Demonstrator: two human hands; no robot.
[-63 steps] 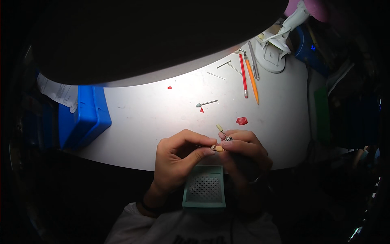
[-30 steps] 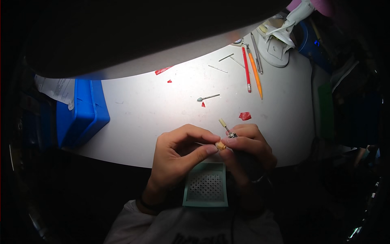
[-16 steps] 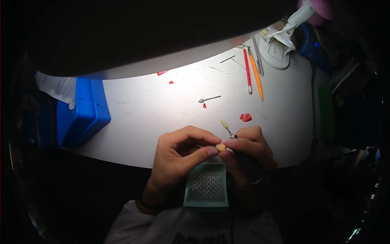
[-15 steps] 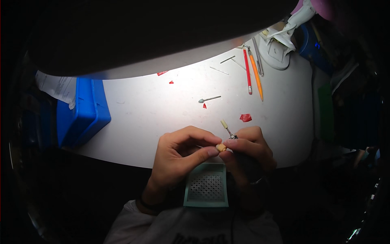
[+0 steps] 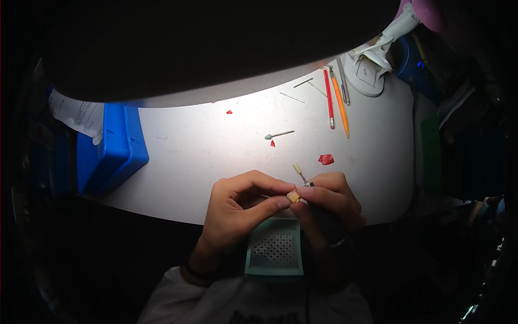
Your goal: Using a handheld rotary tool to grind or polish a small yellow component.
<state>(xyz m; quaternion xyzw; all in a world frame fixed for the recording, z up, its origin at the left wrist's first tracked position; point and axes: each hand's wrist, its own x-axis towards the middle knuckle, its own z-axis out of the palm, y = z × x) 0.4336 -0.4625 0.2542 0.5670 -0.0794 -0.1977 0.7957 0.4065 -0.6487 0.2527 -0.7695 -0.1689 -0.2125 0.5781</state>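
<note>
My left hand (image 5: 234,202) pinches a small tan, tooth-shaped piece (image 5: 293,197) between thumb and index finger. Curled around a dark rotary handpiece (image 5: 327,218), my right hand (image 5: 337,200) sits just right of that piece, its thumb and index fingertips touching or nearly touching it. From the handpiece's metal nose a thin shank points up and left, ending in a pale yellow cylindrical tip (image 5: 297,169); this tip is apart from the tan piece. Below both hands is a green tray with a perforated grate (image 5: 274,249). Part of the handpiece is lost in shadow.
On the white table (image 5: 189,178) lie a grey-green pointed bur (image 5: 268,136), red scraps (image 5: 326,159), a red pencil (image 5: 329,100), an orange pencil (image 5: 340,102) and thin metal rods. A blue bin (image 5: 116,148) stands left; a large lamp (image 5: 216,54) overhangs the back.
The tan piece is turned slightly between my fingertips, showing more of its flat side. Both hands otherwise stay in place; the table's contents appear slightly lower as the view shifts.
</note>
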